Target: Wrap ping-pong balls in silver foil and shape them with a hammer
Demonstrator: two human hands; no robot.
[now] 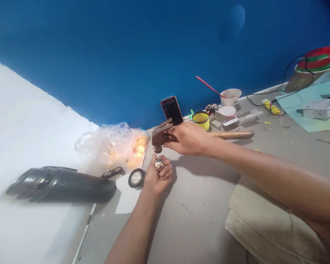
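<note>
- the right hand point(188, 138) is grasping the hammer point(161, 134) close to the head; the fingers are wrapping around it.
- the wooden handle point(236, 135) is extending to the right, beyond the wrist.
- the left hand point(160, 179) is holding the shiny ball point(159, 165); the fingers are curling around it and leaving its upper part exposed.
- the shiny ball is sitting just below the striking face of the hammer; a small gap is showing between the two.
- both hands are working above the desk point(192, 205).
- the phone point(172, 109) is standing at a tilt behind the hammer, near the blue wall point(126, 66).
- the yellow container point(201, 120) is standing to the right of the phone, with the white cup point(230, 97) standing farther right.
- the red stick point(209, 85) is leaning in the white cup.
- the plastic bag point(118, 141) is lying to the left of the hammer.
- the round black item point(132, 178) is resting beside the left wrist, partly over the white sheet point(125, 201).
- the beige cloth point(255, 216) is lying below the right forearm.
</note>
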